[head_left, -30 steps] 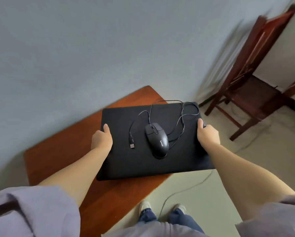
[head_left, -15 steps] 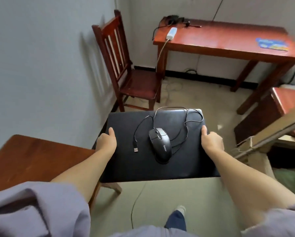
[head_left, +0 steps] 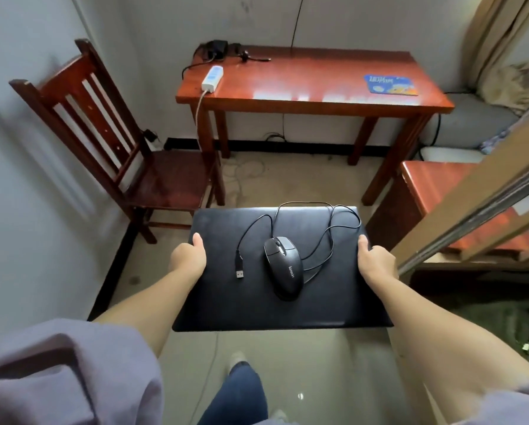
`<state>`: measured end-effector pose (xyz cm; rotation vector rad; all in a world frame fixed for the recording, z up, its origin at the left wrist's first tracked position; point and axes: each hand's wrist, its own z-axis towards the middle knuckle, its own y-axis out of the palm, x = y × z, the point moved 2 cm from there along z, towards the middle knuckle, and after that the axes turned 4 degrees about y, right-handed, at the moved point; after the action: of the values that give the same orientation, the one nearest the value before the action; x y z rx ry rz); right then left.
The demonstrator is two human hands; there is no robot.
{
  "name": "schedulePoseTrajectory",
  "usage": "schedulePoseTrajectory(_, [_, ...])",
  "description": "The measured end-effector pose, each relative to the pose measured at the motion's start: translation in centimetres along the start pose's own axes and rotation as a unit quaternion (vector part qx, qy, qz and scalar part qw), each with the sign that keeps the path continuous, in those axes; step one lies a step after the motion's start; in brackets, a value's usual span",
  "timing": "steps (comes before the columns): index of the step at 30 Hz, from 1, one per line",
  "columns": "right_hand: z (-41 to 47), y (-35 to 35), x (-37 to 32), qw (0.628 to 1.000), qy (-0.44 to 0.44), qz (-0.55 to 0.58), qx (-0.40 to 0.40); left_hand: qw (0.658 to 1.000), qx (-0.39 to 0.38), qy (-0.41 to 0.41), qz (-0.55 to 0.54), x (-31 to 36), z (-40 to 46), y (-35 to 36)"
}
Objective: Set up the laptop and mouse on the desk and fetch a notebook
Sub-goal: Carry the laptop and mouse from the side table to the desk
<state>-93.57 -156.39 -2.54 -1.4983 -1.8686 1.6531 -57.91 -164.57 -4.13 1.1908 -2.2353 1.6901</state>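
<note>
While I stand facing the desk (head_left: 312, 93), I carry the closed laptop (head_left: 275, 271) flat in front of me like a tray, its long axis running side to side between my 2 hands. My left hand (head_left: 188, 260) clasps the left edge, thumb lying on the lid, and my right hand (head_left: 376, 262) clasps the right edge the same way; the fingers beneath are hidden, so I judge the grip only from the thumbs and wrists. The mouse (head_left: 283, 266) rides loose on the lid, right of centre and nearer my right hand, with its cable (head_left: 327, 231) looping toward the far edge and the USB plug (head_left: 240, 273) lying nearer my left.

The desk lies straight ahead and well apart from me, with open floor between. Its long side runs parallel to the laptop's, so I expect no turning is needed: I only need to walk forward and lower the laptop level onto the bare middle of the top. A power strip (head_left: 212, 78) sits at the desk's left end and a mouse pad (head_left: 390, 84) at its right. A chair (head_left: 109, 142) stands against the wall to my left, clear of the path. The risk, as I see it, is tilt, since nothing holds the mouse. I see no notebook here.
</note>
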Motion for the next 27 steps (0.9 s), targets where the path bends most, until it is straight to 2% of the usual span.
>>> schedulePoseTrajectory(7, [11.3,0.7,-6.8,1.000,0.022,0.016,0.009,0.999,-0.023,0.040,0.021,10.3,11.3,3.6])
schedulePoseTrajectory(19, [30.3,-2.0,-21.5,0.996,0.071,0.044,0.040,0.995,-0.042,0.090,0.032,32.1,29.2,5.1])
schedulePoseTrajectory(27, [48.2,-3.4,-31.6,0.999,0.028,0.016,0.037,0.996,-0.032,0.085,0.014,45.9,40.8,10.3])
